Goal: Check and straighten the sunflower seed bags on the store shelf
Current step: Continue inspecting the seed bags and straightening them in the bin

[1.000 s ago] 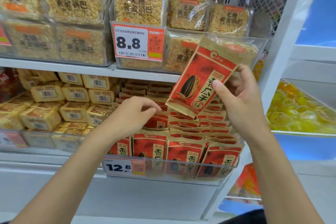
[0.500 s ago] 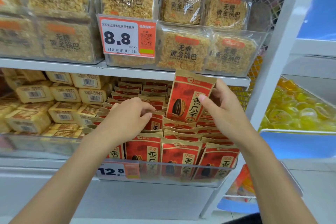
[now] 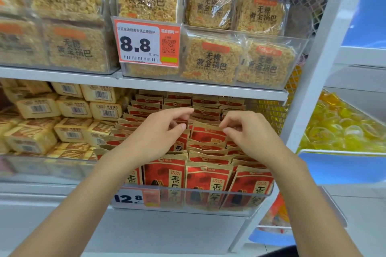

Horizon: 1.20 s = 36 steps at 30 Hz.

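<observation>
Head view: both bare forearms come up from the bottom edge and meet over the middle rows of the clear tray (image 3: pixel 259 207) on the lower shelf (image 3: pixel 37 189). The left hand (image 3: pixel 154 137) is turned thumb-up with its wrist over the tray's left half. Its forefinger (image 3: pixel 183 110) reaches out towards the back rows and its thumb (image 3: pixel 179 127) lies below it. The two are apart with nothing between them, and the other fingers curl loosely. Whether the thumb tip touches a pack cannot be told.

The right hand (image 3: pixel 250 135) is arched over the tray's right half, knuckles up and fingers curled. Its thumb and forefinger tips come together on the top right corner of one sunflower seed bag (image 3: pixel 208 134).

That bag stands upright in a middle row, roughly midway between the tray's side walls and between the two hands, its top edge a little above its neighbours. The other sunflower seed bags (image 3: pixel 206 179) fill the tray in overlapping rows from the front wall to the back. A price tag (image 3: pixel 135 198) reading 12.8 sits at the tray's front left corner.
</observation>
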Tool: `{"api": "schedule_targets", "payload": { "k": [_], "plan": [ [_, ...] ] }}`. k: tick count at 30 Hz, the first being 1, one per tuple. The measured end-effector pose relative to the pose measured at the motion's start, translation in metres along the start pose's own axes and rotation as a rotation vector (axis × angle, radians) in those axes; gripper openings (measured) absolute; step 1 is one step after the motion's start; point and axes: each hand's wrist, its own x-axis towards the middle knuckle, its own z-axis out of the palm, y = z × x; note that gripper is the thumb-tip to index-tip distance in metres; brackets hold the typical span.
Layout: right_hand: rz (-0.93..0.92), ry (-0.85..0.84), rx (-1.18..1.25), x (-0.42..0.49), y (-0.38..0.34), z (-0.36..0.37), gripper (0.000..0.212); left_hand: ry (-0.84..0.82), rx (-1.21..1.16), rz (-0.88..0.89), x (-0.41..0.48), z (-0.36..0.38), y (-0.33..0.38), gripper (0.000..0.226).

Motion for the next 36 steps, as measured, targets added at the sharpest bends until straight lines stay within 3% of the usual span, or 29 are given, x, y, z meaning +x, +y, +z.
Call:
{"api": "schedule_targets", "payload": {
  "k": [9, 13, 19, 24, 30, 36],
  "plan": [
    [0.056, -0.153, -0.041, 0.005, -0.003, 0.004, 0.014, -0.11, 0.152, -0.004, 0.005, 0.007, -0.002, 0.035],
    [0.045, 0.021, 0.133, 0.012, 0.0, -0.005, 0.019, -0.105, 0.186, -0.008, 0.006, 0.008, -0.004, 0.036],
    [0.072, -0.153, -0.016, 0.028, -0.004, 0.006, 0.015, -0.126, 0.212, -0.018, 0.005, 0.007, -0.003, 0.037],
    [0.057, -0.138, -0.081, 0.029, -0.008, 0.008, 0.014, -0.143, 0.235, -0.033, 0.005, 0.006, -0.003, 0.038],
    [-0.19, 0.093, -0.134, 0.011, -0.029, 0.005, 0.014, -0.156, 0.274, -0.006, 0.004, 0.005, -0.003, 0.039],
    [-0.3, 0.73, 0.046, 0.005, -0.035, -0.022, 0.016, -0.139, 0.247, 0.006, 0.002, 0.004, -0.006, 0.039]
  ]
}}
